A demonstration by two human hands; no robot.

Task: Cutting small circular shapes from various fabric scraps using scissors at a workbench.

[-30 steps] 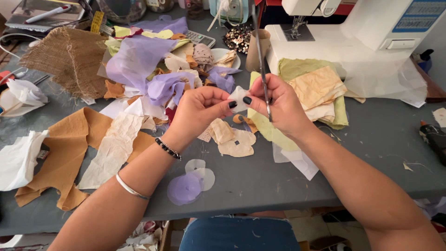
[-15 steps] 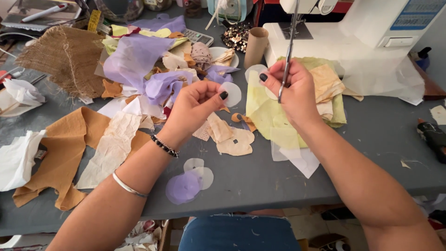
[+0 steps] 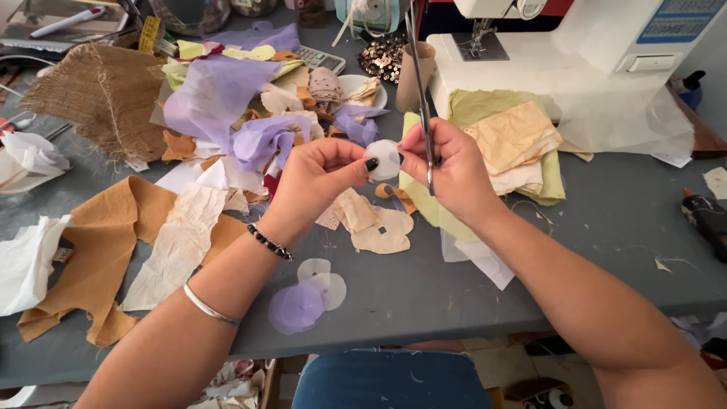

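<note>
I see my left hand (image 3: 318,178) pinching a small round white sheer fabric piece (image 3: 385,157) in a narrow grip above the grey worktop (image 3: 575,250). My right hand (image 3: 454,170) meets it from the other side, closed around slim metal scissors (image 3: 421,91) pointing upward. Round lilac and white fabric cutouts (image 3: 307,297) lie below near the edge.

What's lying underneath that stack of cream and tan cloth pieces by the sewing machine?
The cream and tan cloth pieces lie on a yellow-green fabric, whose edges show. Its middle, and the grey table below, are covered.
</note>
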